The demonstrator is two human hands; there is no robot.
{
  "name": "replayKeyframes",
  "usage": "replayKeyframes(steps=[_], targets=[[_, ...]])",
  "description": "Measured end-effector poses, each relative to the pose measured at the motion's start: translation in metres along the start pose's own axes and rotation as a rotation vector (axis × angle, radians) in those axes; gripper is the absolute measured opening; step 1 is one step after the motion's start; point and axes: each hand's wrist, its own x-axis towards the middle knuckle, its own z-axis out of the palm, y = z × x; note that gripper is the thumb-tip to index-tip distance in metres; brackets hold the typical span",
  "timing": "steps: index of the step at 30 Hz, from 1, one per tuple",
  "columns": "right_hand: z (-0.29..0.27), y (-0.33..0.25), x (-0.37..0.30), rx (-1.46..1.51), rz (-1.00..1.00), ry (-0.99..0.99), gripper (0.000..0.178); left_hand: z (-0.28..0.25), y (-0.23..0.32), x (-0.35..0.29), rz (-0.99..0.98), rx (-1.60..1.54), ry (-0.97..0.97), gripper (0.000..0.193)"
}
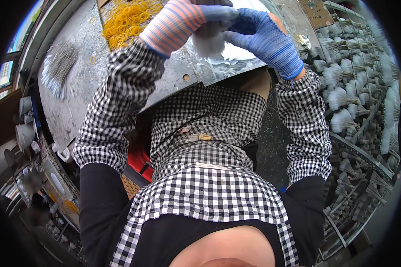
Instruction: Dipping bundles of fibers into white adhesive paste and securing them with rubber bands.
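Fibre bundle (209, 43) sits top centre of the frame, clasped in my left grip (176, 26); whether my right grip (268, 43) clasps it, I cannot tell. Even, light pressure should keep strands aligned.

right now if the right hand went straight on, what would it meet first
Most likely the bundle in the left hand: the right hand points left at it, perhaps touching it; depth is unclear.

Workshop with racked bristle bundles (340, 97)
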Motion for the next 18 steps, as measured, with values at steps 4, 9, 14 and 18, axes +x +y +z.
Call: replayKeyframes(steps=[4, 9, 14, 18], targets=[[-0.001, 0.026, -0.003, 0.208, -0.005, 0.014, 0.037, 0.010, -0.016, 0.027, 0.013, 0.403, -0.002, 0.016], [0.030, 0.155, -0.009, -0.207, -0.233, 0.279, 0.052, 0.021, -0.033, 0.061, 0.976, 0.986, -0.071, 0.025], [0.036, 0.143, -0.006, -0.003, -0.106, 0.183, 0.039, 0.015, -0.038, 0.054, 1.010, 1.213, -0.071, 0.021], [0.039, 0.144, -0.006, -0.016, -0.109, 0.215, 0.036, 0.012, -0.040, 0.056, 0.998, 1.266, -0.112, 0.019]])
